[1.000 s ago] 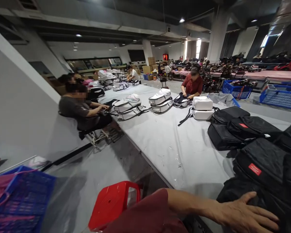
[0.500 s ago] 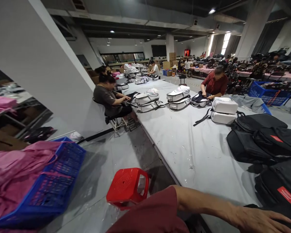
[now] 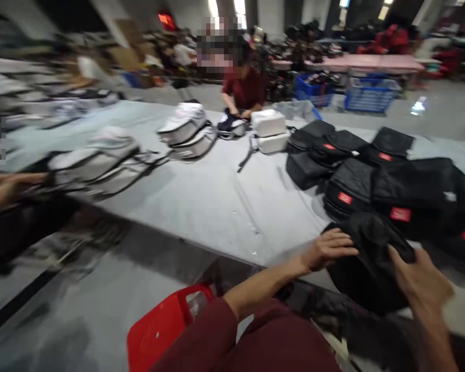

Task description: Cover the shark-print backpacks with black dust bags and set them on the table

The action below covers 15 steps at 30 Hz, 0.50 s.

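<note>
A black backpack (image 3: pixel 374 268) is at the near edge of the table, partly over my lap. My left hand (image 3: pixel 330 248) lies on its left side, fingers stretched out and apart from the thumb. On the other side, my right hand (image 3: pixel 424 276) grips the bag's edge, thumb on top; its other fingers are mostly hidden and somewhat blurred. Just beyond my hands lie several more black backpacks (image 3: pixel 349 188) with red labels.
The long white-covered table (image 3: pixel 201 201) carries stacked white backpacks (image 3: pixel 189 132) and white cases (image 3: pixel 270 132). A co-worker in dark red (image 3: pixel 244 88) handles a bag across it. Another person's hands (image 3: pixel 8 191) are at left. A red stool (image 3: pixel 158 325) stands beside me. Blue crates (image 3: pixel 372 95) stand behind.
The view has swung right and down toward the black backpacks. My left hand, earlier reaching out at the lower right, now rests on a black backpack. My right hand has come into view gripping it.
</note>
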Tool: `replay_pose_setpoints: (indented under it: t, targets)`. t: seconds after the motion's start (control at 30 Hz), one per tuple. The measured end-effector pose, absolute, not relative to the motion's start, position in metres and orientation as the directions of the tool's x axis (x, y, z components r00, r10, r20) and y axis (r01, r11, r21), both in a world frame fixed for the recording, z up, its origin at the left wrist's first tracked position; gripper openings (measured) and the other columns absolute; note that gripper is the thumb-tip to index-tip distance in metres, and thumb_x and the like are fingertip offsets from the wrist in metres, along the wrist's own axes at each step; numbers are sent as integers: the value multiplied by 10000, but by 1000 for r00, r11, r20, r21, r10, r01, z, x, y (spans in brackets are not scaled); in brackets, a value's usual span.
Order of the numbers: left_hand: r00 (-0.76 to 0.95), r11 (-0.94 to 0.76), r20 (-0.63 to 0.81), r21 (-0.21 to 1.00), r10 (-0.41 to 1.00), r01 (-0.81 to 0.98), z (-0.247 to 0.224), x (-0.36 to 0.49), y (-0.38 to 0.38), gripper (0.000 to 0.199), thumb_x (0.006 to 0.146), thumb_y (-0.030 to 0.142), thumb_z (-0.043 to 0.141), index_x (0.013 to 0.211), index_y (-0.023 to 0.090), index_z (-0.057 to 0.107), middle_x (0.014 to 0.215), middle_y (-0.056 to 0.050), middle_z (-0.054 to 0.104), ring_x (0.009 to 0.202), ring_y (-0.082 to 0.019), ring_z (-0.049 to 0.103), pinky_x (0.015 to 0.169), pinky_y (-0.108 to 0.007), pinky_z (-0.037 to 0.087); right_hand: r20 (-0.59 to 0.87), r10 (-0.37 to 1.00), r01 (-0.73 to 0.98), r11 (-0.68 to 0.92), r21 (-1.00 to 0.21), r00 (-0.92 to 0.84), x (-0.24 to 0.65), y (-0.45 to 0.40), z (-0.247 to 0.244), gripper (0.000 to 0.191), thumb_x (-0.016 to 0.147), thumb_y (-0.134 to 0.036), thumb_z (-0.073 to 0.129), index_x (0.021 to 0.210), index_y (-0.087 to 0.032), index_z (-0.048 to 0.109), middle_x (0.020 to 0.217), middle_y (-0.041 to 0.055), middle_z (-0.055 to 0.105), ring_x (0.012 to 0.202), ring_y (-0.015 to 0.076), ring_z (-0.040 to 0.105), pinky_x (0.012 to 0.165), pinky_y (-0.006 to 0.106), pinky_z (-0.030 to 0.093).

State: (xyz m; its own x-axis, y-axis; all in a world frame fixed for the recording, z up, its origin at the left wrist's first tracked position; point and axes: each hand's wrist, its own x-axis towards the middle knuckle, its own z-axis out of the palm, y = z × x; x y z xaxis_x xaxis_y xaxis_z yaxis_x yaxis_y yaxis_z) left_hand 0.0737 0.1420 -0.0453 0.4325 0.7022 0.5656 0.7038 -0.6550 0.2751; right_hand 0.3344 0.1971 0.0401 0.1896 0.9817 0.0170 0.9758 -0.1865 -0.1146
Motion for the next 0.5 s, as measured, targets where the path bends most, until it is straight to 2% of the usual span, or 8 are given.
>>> replay_pose_setpoints:
  t: [0.1, 0.23, 0.4, 0.5]
  targets:
    - [277, -690, 696, 425, 663, 585, -63, 75, 148, 431, 1210, 279, 430, 1329, 228, 841, 1311, -102, 843, 1418, -214, 712, 1344, -482, 484, 48, 967, 967, -247, -56, 250, 327, 193, 41, 573, 1074, -729, 580, 1284, -229, 764, 955, 161, 797, 854, 348, 742, 709, 388, 406]
    - [191, -704, 741, 476, 644, 527, -58, 77, 148, 348, 1203, 310, 505, 1305, 237, 830, 1265, -85, 848, 1345, -211, 751, 1266, -482, 580, 74, 967, 968, -237, -81, 243, 317, 191, 48, 496, 1082, -676, 614, 1242, -227, 753, 976, 135, 804, 839, 297, 707, 714, 352, 325]
    - [167, -713, 791, 411, 588, 569, -45, 82, 155, 234, 1141, 264, 666, 1334, 269, 797, 1224, -58, 818, 1256, -198, 742, 1237, -440, 579, 49, 965, 962, -251, -106, 257, 317, 189, 53, 485, 1086, -675, 619, 1244, -234, 744, 1037, 144, 819, 867, 287, 713, 726, 339, 317]
    - [213, -688, 775, 354, 595, 633, -41, 85, 157, 183, 1127, 277, 683, 1262, 257, 807, 1159, -60, 781, 1203, -206, 701, 1199, -413, 565, 30, 966, 961, -254, -109, 258, 319, 189, 54, 508, 1080, -686, 603, 1265, -236, 749, 1018, 158, 820, 856, 312, 733, 724, 359, 367]
